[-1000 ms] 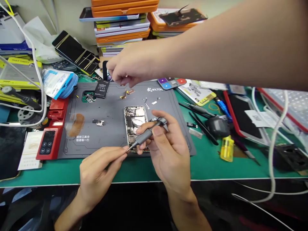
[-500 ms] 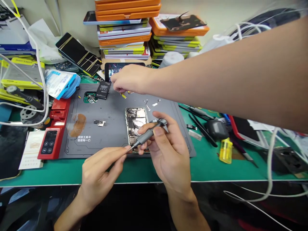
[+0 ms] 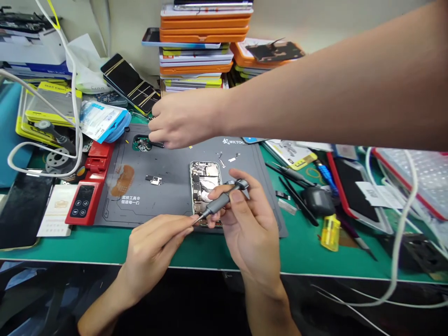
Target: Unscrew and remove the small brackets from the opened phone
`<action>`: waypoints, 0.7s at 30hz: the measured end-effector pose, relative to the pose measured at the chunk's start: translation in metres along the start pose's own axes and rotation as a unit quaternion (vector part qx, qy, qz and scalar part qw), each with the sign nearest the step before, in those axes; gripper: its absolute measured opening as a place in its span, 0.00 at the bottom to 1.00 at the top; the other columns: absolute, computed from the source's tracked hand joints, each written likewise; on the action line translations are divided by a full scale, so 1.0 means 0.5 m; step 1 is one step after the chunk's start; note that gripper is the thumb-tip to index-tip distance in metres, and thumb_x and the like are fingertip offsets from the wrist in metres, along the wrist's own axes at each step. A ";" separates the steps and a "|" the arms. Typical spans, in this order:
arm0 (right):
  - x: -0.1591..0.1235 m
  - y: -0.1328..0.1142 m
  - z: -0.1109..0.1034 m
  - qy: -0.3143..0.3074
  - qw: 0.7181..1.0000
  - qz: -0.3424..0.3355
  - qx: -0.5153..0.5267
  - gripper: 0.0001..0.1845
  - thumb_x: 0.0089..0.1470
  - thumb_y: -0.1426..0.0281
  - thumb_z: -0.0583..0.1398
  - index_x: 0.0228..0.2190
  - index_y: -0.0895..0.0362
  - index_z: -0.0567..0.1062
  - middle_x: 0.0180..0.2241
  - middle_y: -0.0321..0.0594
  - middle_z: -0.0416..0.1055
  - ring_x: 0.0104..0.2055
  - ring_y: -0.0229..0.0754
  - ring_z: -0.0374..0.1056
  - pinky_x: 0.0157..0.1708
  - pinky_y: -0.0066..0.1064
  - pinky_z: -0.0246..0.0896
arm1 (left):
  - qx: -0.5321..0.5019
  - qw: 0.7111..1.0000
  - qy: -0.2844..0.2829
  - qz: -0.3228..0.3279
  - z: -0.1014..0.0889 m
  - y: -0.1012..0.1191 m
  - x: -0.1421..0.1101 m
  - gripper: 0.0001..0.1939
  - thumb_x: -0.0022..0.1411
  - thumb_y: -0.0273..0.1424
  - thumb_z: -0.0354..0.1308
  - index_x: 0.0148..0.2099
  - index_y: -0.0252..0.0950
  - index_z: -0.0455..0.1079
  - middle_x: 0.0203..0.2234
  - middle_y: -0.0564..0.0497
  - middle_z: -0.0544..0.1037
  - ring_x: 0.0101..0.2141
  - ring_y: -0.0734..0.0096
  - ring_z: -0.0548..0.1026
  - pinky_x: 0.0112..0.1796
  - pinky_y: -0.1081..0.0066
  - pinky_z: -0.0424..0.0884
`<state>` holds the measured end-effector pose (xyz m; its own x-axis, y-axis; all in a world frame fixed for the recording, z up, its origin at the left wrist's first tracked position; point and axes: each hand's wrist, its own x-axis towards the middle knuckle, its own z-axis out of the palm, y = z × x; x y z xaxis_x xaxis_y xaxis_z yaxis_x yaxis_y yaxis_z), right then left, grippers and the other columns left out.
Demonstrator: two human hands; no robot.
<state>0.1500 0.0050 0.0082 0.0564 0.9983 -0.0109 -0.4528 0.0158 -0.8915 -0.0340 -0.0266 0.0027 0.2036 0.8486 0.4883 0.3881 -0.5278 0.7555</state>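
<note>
My right hand [image 3: 250, 224] is closed around a grey screwdriver [image 3: 220, 201], its thumb and fingers near the cap end. The screwdriver slants down to the left. At its thin tip, my left hand [image 3: 157, 249] pinches with thumb and index finger; whether a tiny part is also between them I cannot tell. Both hands are raised at the front edge of the mat. Behind them lies an opened phone [image 3: 198, 186] with its inner boards showing, partly covered by my right hand. A small metal phone part [image 3: 154, 180] lies on the mat to the left.
Another person's arm [image 3: 297, 98] reaches across from the right, its closed hand [image 3: 187, 116] above the mat's back. On the grey mat [image 3: 168, 196] lie small metal pieces [image 3: 222, 161]. A red device [image 3: 82, 203] stands left, tweezers [image 3: 297, 196] right, stacked boxes [image 3: 203, 35] behind.
The other person's hand has moved left, now covering most of the black battery and the spot where a phone lay. My view has shifted slightly. My hands keep their hold on the screwdriver.
</note>
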 end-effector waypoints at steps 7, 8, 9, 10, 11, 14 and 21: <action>0.002 0.005 -0.005 0.007 1.000 0.001 -0.017 0.14 0.71 0.62 0.64 0.56 0.45 0.76 0.39 0.33 0.80 0.26 0.30 0.70 0.25 0.22 0.72 | -0.010 1.000 0.001 0.006 -0.002 -0.003 -0.002 0.10 0.76 0.22 0.62 0.55 0.35 0.81 0.44 0.49 0.88 0.44 0.75 0.86 0.49 0.78 0.80; 0.002 0.006 -0.006 0.008 1.000 0.001 -0.021 0.14 0.71 0.62 0.64 0.56 0.45 0.75 0.39 0.33 0.80 0.26 0.31 0.69 0.25 0.23 0.72 | -0.012 1.000 -0.001 0.007 -0.002 -0.003 -0.003 0.10 0.76 0.22 0.62 0.55 0.35 0.81 0.44 0.49 0.88 0.44 0.75 0.86 0.49 0.78 0.80; 0.003 0.007 -0.006 0.008 1.000 0.001 -0.024 0.15 0.71 0.61 0.64 0.56 0.45 0.75 0.39 0.33 0.80 0.26 0.31 0.69 0.25 0.23 0.72 | -0.012 1.000 -0.001 0.007 -0.002 -0.003 -0.003 0.11 0.76 0.22 0.62 0.56 0.35 0.81 0.44 0.49 0.88 0.44 0.75 0.86 0.49 0.79 0.80; 0.004 0.008 -0.006 0.008 1.000 0.001 -0.025 0.15 0.71 0.61 0.64 0.56 0.45 0.75 0.39 0.33 0.79 0.26 0.31 0.69 0.25 0.23 0.72 | -0.012 1.000 -0.001 0.007 -0.001 -0.004 -0.004 0.11 0.76 0.22 0.62 0.56 0.35 0.81 0.44 0.50 0.89 0.44 0.75 0.86 0.49 0.79 0.80; 0.005 0.008 -0.005 0.007 1.000 0.001 -0.025 0.15 0.71 0.61 0.64 0.56 0.46 0.75 0.39 0.33 0.79 0.26 0.31 0.69 0.25 0.24 0.72 | -0.011 1.000 0.001 0.006 -0.001 -0.005 -0.005 0.11 0.76 0.22 0.62 0.56 0.36 0.81 0.44 0.50 0.89 0.44 0.75 0.86 0.49 0.79 0.80; 0.008 0.010 -0.003 -0.002 1.000 0.002 -0.012 0.15 0.70 0.60 0.65 0.56 0.46 0.74 0.38 0.33 0.80 0.25 0.31 0.69 0.26 0.24 0.72 | -0.007 1.000 0.004 0.010 0.000 -0.008 -0.005 0.12 0.77 0.21 0.61 0.56 0.36 0.81 0.45 0.50 0.89 0.45 0.76 0.87 0.50 0.80 0.80; 0.016 0.013 0.002 -0.016 1.000 0.010 0.015 0.16 0.70 0.61 0.65 0.56 0.47 0.73 0.38 0.34 0.82 0.27 0.34 0.72 0.27 0.29 0.77 | 0.002 1.000 0.004 0.026 -0.002 -0.019 -0.006 0.14 0.77 0.22 0.60 0.58 0.39 0.80 0.48 0.52 0.89 0.46 0.74 0.87 0.52 0.78 0.81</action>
<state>0.1465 0.0131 0.0026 0.0192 0.9997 -0.0137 -0.4796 -0.0028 -0.8775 -0.0392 -0.0241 -0.0057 0.2164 0.8199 0.5301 0.3803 -0.5708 0.7277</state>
